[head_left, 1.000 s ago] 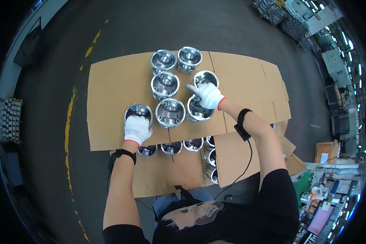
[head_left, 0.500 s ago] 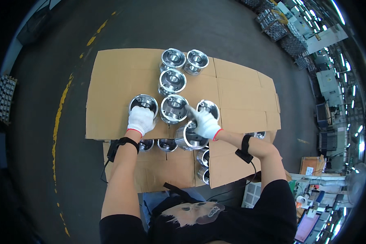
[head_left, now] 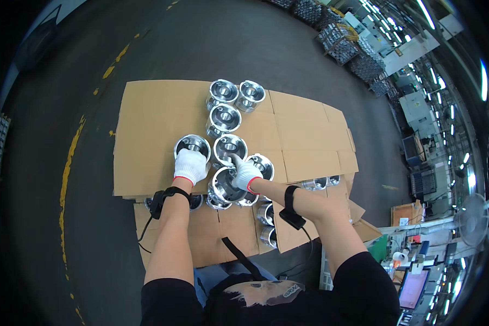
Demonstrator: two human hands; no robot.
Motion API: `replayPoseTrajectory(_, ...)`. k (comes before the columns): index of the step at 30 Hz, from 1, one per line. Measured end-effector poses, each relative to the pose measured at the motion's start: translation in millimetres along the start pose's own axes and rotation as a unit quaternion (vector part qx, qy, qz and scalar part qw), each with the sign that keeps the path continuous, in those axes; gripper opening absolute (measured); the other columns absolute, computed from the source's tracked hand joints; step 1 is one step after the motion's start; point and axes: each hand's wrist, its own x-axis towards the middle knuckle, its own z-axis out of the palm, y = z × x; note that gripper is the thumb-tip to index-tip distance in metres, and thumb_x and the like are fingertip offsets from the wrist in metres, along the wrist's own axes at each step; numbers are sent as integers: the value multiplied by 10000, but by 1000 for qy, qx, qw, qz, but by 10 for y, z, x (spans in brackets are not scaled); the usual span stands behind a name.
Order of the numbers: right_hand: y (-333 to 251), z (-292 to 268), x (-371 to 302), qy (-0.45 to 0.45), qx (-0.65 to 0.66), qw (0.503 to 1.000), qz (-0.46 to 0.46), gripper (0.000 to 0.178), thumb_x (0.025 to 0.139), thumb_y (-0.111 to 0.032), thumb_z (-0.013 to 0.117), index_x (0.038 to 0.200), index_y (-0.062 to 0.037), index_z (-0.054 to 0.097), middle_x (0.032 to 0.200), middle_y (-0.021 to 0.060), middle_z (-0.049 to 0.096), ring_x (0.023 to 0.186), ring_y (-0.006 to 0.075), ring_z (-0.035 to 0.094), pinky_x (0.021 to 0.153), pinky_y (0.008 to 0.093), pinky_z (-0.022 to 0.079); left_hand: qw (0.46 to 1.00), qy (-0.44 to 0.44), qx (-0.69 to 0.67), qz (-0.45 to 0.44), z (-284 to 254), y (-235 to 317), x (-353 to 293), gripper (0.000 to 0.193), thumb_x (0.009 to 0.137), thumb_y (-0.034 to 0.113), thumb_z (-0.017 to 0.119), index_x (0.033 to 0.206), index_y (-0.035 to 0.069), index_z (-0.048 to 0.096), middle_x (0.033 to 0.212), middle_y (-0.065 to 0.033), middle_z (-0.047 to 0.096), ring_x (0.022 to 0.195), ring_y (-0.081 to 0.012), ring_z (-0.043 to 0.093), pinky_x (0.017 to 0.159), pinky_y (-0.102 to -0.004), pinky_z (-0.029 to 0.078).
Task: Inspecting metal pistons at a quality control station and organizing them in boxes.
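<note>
pistons [head_left: 224,117], 1 in grip of left hand [head_left: 190,164], 2 in grip of right hand [head_left: 246,177], 4 on upper cardboard [head_left: 160,122]

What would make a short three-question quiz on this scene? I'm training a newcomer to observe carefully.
1. True or false: the left hand wears a black glove.

2. Multiple choice: what colour is the wrist strap near the right hand?
A) red
B) black
C) green

3. Count: how many metal pistons stand side by side in the row nearest the far edge of the cardboard?

Key:
1. False; the glove is white.
2. B.
3. Two.
</note>
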Motion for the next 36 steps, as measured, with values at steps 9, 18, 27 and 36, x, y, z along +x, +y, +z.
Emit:
replayPoseTrajectory(9, 24, 135, -608, 12, 12, 1000, -26, 676, 688, -160, 632, 1325, -187, 408, 972, 207, 626, 921, 360, 622, 751, 414, 507, 999, 45, 25, -10, 84, -142, -80, 205, 714, 268, 575, 748, 108, 698, 764, -115, 677, 685, -289, 657, 659, -435, 512)
replayPoseTrajectory(18, 1400, 1378, -3095, 32, 152, 983, 100, 567, 738, -199, 589, 1287, -191, 448, 980, 186, 614, 889, 345, 621, 779, 435, 476, 912, 219, 308, 162, 731, -516, 408, 266, 901, 210, 392, 1026, 111, 604, 1005, -111, 618, 925, -235, 585, 819, -381, 458)
replayPoseTrajectory(27, 2190, 3768, -5974, 216, 166, 679, 681, 334, 832, -346, 506, 1097, -171, 607, 1021, 185, 612, 963, 337, 586, 833, 415, 453, 877, -23, 392, 278, 561, -252, 234, 404, 907, 492, 424, 1143, 201, 575, 837, -90, 688, 723, -263, 646, 606, -413, 511)
replayPoseTrajectory(36, 2344, 5093, -7001, 88, 460, 514, 719, 662, 693, -411, 675, 1229, -69, 494, 1193, 212, 559, 1045, 365, 566, 875, 404, 469, 979, -95, -142, 111, 805, 2938, -925, 472, 860, 476, 506, 1058, 75, 658, 832, -135, 651, 763, -271, 615, 641, -416, 477)
